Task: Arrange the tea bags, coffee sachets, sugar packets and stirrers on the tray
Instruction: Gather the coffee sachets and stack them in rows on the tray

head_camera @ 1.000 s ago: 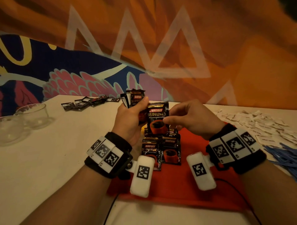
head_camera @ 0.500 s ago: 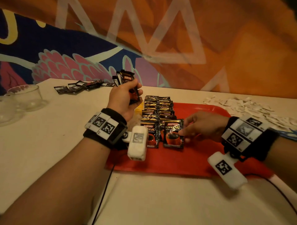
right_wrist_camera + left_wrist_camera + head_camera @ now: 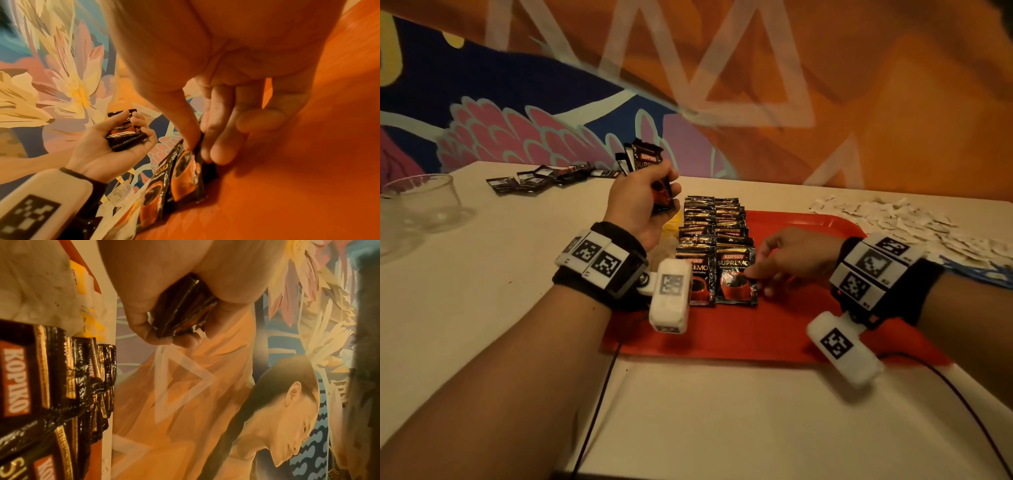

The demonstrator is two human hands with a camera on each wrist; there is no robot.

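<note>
Two overlapping rows of black coffee sachets [image 3: 714, 222] lie on the red tray [image 3: 791, 329]. My right hand [image 3: 755, 275] rests low on the tray, thumb and forefinger pinching the right edge of the front right sachet [image 3: 732, 277], which lies flat; the wrist view shows the same sachet [image 3: 185, 178]. My left hand [image 3: 664, 193] is raised over the tray's far left corner and grips a small stack of sachets [image 3: 647, 161], seen close in its wrist view [image 3: 185, 308]. Tea bags with yellow tags [image 3: 41, 280] lie on the tray left of the rows.
White sugar packets [image 3: 893, 219] are heaped on the table right of the tray, with blue stirrers [image 3: 983, 270] in front of them. More dark packets [image 3: 541, 176] lie at the back left. Two glass bowls [image 3: 428, 202] stand at the left edge.
My right hand took one sachet from the left hand's stack, carried it down and laid it at the front of the right row. The left hand stayed raised with its stack.
</note>
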